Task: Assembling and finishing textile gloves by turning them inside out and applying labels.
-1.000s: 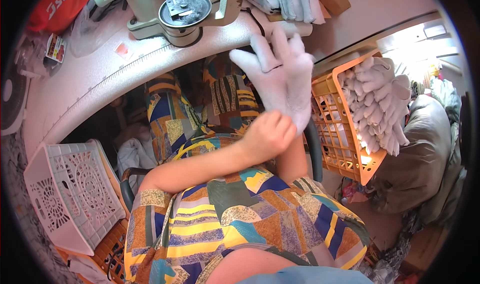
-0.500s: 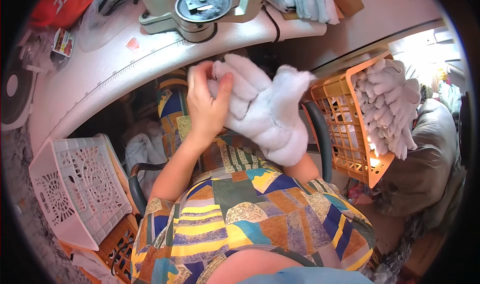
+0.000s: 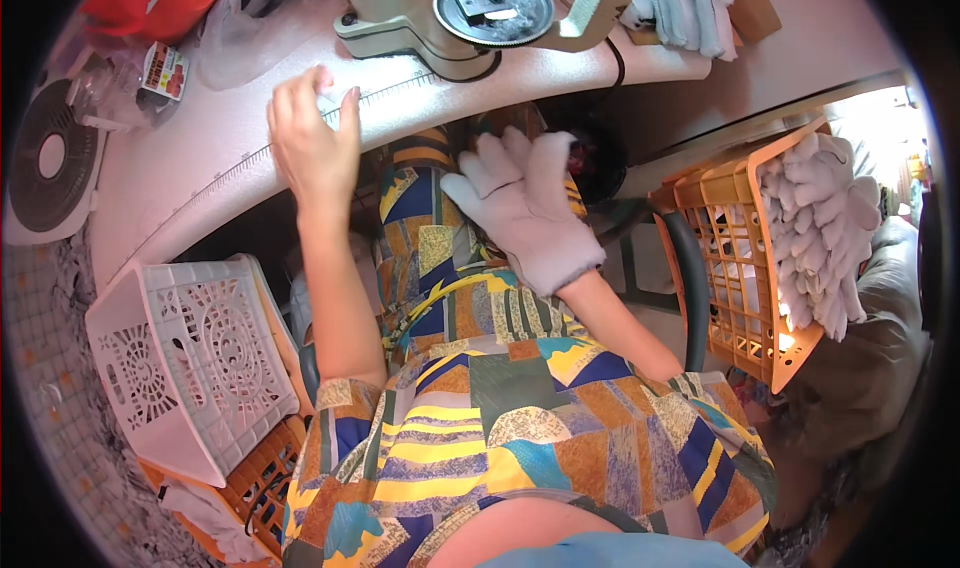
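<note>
A thick white fleecy glove point(image 3: 545, 213) covers my right hand point(image 3: 530, 208) up to the wrist, above my lap. Its fingers point away from me and are spread, and the glove hides the hand itself. My left hand point(image 3: 318, 148) is bare and raised over the front edge of the white sewing table point(image 3: 230, 118). Its fingers are bent a little, with the thumb apart and nothing visible between them. Just beyond, to the right, stands the sewing machine point(image 3: 400, 28) with a round metal plate point(image 3: 493, 8) on it.
An orange basket point(image 3: 735, 258) packed with white gloves point(image 3: 820, 218) stands at the right. More gloves point(image 3: 685, 8) lie stacked on the table beyond the machine. At the left are a white plastic basket point(image 3: 200, 358), a black reel point(image 3: 55, 153) and a red bag point(image 3: 150, 3).
My left hand has let go of the glove's fingers and moved left to the table edge. The glove now sits drawn over my right hand, its fingers spread. The view has shifted slightly.
</note>
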The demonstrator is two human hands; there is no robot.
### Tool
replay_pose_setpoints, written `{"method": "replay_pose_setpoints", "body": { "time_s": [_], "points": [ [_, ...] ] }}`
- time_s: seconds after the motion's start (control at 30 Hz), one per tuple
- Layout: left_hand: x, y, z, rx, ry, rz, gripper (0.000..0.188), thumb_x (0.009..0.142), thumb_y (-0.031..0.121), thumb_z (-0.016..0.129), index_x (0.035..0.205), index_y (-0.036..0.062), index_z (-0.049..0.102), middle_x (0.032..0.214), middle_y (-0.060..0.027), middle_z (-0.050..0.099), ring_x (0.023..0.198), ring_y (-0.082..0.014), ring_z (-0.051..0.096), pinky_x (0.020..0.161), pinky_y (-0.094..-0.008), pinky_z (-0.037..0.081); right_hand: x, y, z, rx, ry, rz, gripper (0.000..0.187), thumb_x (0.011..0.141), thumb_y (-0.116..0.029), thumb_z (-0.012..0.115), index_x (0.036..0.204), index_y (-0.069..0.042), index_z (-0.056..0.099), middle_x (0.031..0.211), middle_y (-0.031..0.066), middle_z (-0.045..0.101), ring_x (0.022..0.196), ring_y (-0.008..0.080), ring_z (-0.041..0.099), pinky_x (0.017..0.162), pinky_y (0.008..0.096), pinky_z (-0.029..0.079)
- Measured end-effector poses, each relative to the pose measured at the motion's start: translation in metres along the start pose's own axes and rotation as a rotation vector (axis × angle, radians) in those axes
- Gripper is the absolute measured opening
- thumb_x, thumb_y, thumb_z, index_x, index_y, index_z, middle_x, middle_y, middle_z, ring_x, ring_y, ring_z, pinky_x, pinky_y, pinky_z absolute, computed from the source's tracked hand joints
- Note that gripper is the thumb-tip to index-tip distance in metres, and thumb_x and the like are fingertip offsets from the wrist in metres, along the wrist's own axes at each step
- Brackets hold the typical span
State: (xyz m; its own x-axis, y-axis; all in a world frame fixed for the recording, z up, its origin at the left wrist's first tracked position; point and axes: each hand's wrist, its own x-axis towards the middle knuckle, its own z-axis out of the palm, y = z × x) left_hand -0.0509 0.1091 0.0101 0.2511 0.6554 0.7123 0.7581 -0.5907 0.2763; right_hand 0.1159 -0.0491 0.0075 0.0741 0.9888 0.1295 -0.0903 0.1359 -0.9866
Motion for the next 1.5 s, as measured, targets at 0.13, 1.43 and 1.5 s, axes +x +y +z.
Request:
{"method": "replay_pose_setpoints", "body": {
  "time_s": [0.13, 1.43, 1.5],
  "points": [
    [0.019, -0.015, 0.000, -0.051, -0.182, -0.066, 0.023, 0.074, 0.017, 0.079, 0.089, 0.0020, 0.070, 0.092, -0.0112, 0.064, 0.089, -0.0296, 0.059, 0.082, -0.0390, 0.047, -0.003, 0.008, -0.006, -0.158, 0.009, -0.030, 0.033, 0.093, -0.027, 0.049, 0.117, -0.004, 0.052, 0.114, 0.0138, 0.054, 0.113, 0.0320, 0.048, 0.098, 0.0487, 0.037],
    [-0.110, 0.183, -0.008, -1.094, -0.607, -0.115, 0.054, 0.069, 0.022, 0.082, 0.108, 0.0026, 0.049, 0.102, -0.0122, 0.052, 0.083, -0.0245, 0.052, 0.072, -0.0340, 0.044, -0.078, -0.048, -0.083, 0.376, 0.504, 0.053, 0.010, 0.089, 0.004, 0.061, 0.097, -0.001, 0.056, 0.102, 0.0110, 0.066, 0.092, 0.0168, 0.066, 0.084, 0.0294, 0.053],
    [-0.097, 0.184, -0.009, -1.237, -0.511, -0.233, 0.035, 0.078, 0.011, 0.073, 0.106, 0.0028, 0.055, 0.099, -0.0097, 0.054, 0.085, -0.0197, 0.052, 0.071, -0.0315, 0.044, -0.081, -0.044, -0.078, 0.366, 0.473, 0.053, 0.010, 0.089, 0.004, 0.061, 0.095, -0.002, 0.055, 0.102, 0.0108, 0.065, 0.094, 0.0161, 0.065, 0.086, 0.0290, 0.052]
  ]
}}
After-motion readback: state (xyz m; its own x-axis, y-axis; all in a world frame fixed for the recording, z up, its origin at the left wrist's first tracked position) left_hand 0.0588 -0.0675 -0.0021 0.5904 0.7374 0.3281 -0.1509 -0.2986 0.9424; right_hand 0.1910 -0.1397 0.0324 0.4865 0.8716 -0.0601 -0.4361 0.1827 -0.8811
